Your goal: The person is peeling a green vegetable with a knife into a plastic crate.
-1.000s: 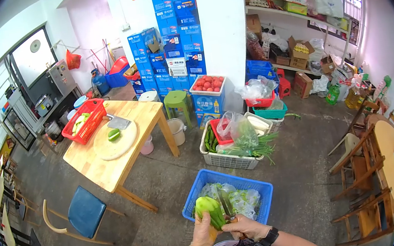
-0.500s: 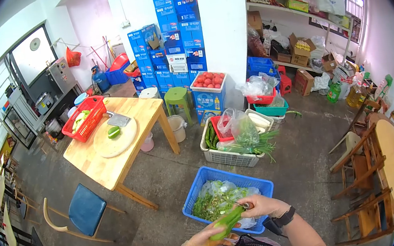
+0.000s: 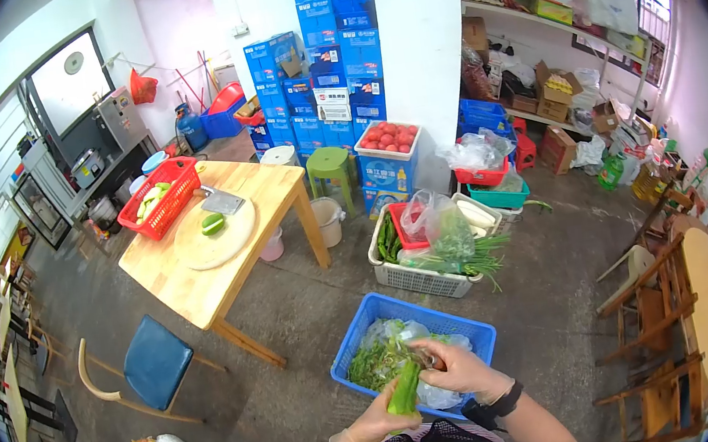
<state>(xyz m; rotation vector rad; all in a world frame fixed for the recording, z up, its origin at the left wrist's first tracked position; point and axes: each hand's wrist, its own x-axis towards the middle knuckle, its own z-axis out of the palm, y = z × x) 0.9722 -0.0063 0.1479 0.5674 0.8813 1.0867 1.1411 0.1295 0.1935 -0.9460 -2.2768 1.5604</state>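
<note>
Jutting from left grip (image 3: 380, 418), vegetable (image 3: 406, 389) (green)

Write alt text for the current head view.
A gloved left hand grips a green vegetable while the right hand holds a partly hidden tool, at a blue basket. Beyond, a wooden table bears a cutting board and cleaver.

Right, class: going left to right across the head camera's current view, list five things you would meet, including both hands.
Blue chair → left hand → right hand → green bottle → table at the far right. The green vegetable is left out because it overlaps the left hand.
</note>
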